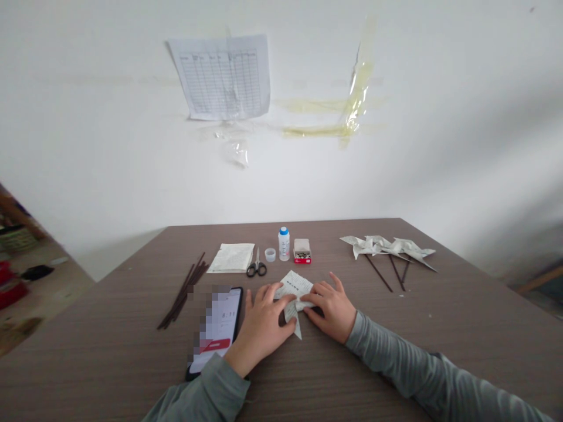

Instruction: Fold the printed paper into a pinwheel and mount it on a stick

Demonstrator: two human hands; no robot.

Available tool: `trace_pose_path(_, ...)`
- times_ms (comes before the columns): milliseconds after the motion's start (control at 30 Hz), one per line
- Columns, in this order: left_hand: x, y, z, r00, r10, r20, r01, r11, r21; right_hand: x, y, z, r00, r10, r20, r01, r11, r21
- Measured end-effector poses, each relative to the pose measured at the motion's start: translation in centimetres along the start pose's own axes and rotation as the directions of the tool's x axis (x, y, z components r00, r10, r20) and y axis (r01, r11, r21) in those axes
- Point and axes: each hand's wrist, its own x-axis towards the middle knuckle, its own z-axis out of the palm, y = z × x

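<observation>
A partly folded paper pinwheel [295,285], made of printed paper, lies on the table between my hands. My left hand [264,319] grips its left side, with thumb and fingertips closed on the paper. From the right, my right hand [331,308] pinches the folds near the centre, its little finger raised. Fingers hide part of the folds. Beyond the paper stand a white glue bottle with a blue cap [284,245], a small red box of pins or tacks [302,252] and a small clear cup [270,255]. Black-handled scissors [256,266] lie left of the cup.
A stack of printed paper [231,258] and several thin brown sticks [182,293] lie on the left. Beside my left wrist is a phone [217,331]. Finished paper pinwheels on sticks [387,247] rest at the right. Behind the table [440,328] rises a white wall.
</observation>
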Motion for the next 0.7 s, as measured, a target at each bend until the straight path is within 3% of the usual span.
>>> trace_pose_path(200, 0.0, -0.1, 0.1, 1.000, 0.011, -0.011, -0.011, 1.000, 0.009, 0.1, -0.3, 0.0, 1.000, 0.015, 0.026, -0.015, 1.000, -0.012)
trace_pose_path(433, 0.2, 0.2, 0.0, 0.999, -0.029, 0.025, 0.028, 0.998, 0.060, 0.7, -1.2, -0.9, 0.979, 0.102, 0.177, -0.096, 0.994, -0.042)
trace_pose_path(700, 0.1, 0.2, 0.1, 1.000, -0.018, 0.005, 0.017, 0.999, 0.045, 0.9, -1.7, -1.3, 0.971, 0.124, 0.204, -0.115, 0.992, -0.057)
